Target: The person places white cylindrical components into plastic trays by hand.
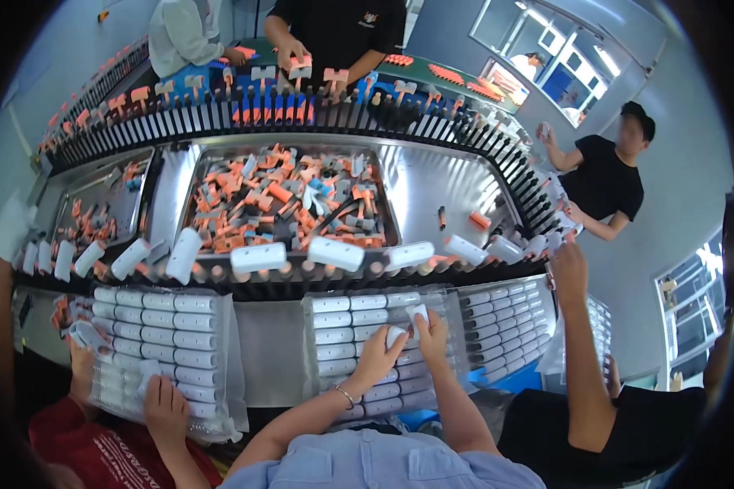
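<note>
1. left hand (373,360): closed on one white casing (395,335), over the packed rows.
2. right hand (433,336): fingers pinched on a white, cloth-like piece (418,313), just right of the held casing; exact kind unclear.
3. rows of white casings (333,320): beneath and around both hands, many, closely ranked.
4. spaced white casings (336,253): beyond the grip, along the curved line.
5. loose orange and grey parts (285,196): heaped farther ahead.
6. progress, judged: one casing in hand, work seemingly under way; among the rows, finished and unfinished cannot be told apart.
</note>
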The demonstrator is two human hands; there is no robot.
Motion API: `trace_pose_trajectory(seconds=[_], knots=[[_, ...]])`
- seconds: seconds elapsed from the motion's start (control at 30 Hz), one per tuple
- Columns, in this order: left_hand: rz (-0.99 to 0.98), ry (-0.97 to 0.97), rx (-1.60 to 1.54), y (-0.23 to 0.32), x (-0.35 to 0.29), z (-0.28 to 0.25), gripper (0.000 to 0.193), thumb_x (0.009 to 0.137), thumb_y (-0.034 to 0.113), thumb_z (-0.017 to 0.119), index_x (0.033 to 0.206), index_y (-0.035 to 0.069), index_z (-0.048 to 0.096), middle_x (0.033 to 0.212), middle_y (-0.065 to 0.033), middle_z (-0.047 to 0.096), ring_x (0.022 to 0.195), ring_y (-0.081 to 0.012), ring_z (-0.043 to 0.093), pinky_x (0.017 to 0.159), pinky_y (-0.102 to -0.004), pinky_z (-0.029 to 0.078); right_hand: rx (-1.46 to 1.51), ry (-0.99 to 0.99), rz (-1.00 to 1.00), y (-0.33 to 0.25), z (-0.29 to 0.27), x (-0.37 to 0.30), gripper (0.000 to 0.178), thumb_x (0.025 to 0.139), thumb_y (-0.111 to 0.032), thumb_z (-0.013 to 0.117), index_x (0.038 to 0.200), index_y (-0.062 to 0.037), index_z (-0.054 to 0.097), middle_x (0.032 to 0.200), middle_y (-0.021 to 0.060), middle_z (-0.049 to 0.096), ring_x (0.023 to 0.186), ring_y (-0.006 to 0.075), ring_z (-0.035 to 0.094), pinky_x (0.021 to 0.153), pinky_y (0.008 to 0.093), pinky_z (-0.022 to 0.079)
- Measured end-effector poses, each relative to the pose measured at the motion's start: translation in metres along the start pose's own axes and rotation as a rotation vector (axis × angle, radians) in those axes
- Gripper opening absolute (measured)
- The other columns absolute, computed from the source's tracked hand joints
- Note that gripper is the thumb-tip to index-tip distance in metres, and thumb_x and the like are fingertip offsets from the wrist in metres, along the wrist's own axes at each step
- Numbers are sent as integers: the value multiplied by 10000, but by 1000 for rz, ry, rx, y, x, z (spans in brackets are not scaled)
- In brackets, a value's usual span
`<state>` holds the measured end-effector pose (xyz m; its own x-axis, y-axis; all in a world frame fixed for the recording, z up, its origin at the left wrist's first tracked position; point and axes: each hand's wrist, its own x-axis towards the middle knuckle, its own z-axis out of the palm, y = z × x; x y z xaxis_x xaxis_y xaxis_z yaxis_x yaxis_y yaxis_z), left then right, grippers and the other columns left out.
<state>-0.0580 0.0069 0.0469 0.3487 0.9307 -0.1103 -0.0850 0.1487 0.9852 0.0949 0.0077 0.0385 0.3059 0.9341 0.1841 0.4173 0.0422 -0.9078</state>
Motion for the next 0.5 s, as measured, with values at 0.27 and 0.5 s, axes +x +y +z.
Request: trace_pose_trajectory(seconds=[0.27, 0.5], knots=[[21, -37, 24, -3, 1, -1, 290, 893, 235, 580, 987, -37, 537, 808, -92, 630, 684, -145, 654, 573, -238, 510, 30, 23, 51, 0, 2, 1, 254, 871, -232, 572, 887, 19, 604, 629, 62, 620, 537, 116, 600, 498, 257, 462], [21, -40, -19, -8, 4, 2, 254, 885, 215, 592, 971, -21, 552, 824, -88, 644, 657, -144, 652, 550, -240, 498, -24, 63, 16, 4, -1, 0, 272, 864, -248, 572, 877, 23, 596, 636, 80, 627, 547, 126, 620, 505, 271, 477]])
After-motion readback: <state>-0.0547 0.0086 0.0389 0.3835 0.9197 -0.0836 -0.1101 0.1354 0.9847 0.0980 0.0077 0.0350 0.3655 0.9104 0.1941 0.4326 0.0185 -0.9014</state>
